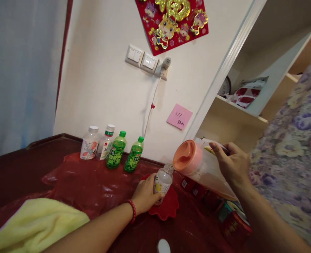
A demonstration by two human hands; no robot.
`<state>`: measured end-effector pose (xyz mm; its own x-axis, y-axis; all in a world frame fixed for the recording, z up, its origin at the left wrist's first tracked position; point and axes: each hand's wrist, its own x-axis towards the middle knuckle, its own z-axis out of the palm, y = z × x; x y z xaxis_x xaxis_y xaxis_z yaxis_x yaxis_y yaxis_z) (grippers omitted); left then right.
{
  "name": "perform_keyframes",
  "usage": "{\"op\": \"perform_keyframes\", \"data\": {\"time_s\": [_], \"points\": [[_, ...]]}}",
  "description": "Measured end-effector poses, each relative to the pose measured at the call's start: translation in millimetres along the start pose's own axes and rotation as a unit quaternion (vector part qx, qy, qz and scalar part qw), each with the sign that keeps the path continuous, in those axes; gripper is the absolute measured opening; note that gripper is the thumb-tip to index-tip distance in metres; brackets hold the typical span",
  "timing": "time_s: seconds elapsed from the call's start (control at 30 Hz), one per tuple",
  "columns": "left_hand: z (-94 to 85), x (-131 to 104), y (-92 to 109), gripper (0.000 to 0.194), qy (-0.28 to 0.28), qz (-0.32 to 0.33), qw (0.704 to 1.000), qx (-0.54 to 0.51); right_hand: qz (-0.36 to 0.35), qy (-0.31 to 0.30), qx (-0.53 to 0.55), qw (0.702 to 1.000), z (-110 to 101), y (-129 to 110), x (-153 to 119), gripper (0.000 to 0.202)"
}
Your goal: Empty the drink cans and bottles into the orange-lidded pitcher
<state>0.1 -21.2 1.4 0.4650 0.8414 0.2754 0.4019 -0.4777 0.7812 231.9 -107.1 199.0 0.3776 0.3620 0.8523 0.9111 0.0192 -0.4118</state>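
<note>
My left hand (146,194), with a red bead bracelet at the wrist, is wrapped round a clear bottle (164,181) without a cap. The bottle stands over a red scalloped dish (168,205). My right hand (233,161) grips a translucent pitcher (213,172) with an orange-pink lid (186,157). The pitcher is tilted to the left, and its spout is at the bottle's mouth. Whether liquid is flowing is too small to tell. The pitcher's handle is mostly hidden by my fingers. A white cap (163,246) lies near the front edge of the view.
Along the wall stand two white-capped bottles (89,143) and two green bottles (133,154). A yellow towel (42,225) lies at the left on red plastic sheeting (79,179). Red cans (236,225) stand under the pitcher at the right, beside a floral curtain (292,158).
</note>
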Motion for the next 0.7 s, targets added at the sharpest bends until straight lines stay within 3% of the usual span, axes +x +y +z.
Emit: {"op": "perform_keyframes", "data": {"time_s": [0.43, 0.7], "points": [[-0.9, -0.6, 1.3, 0.058, -0.002, 0.006, 1.0, 0.002, 0.001, -0.006, -0.003, 1.0, -0.3, -8.4, -2.1, 0.084], [-1.5, -0.5, 1.6, 0.061, -0.002, 0.002, 1.0, 0.0, 0.0, 0.003, -0.001, 1.0, 5.1, -2.0, -4.2, 0.081]]}}
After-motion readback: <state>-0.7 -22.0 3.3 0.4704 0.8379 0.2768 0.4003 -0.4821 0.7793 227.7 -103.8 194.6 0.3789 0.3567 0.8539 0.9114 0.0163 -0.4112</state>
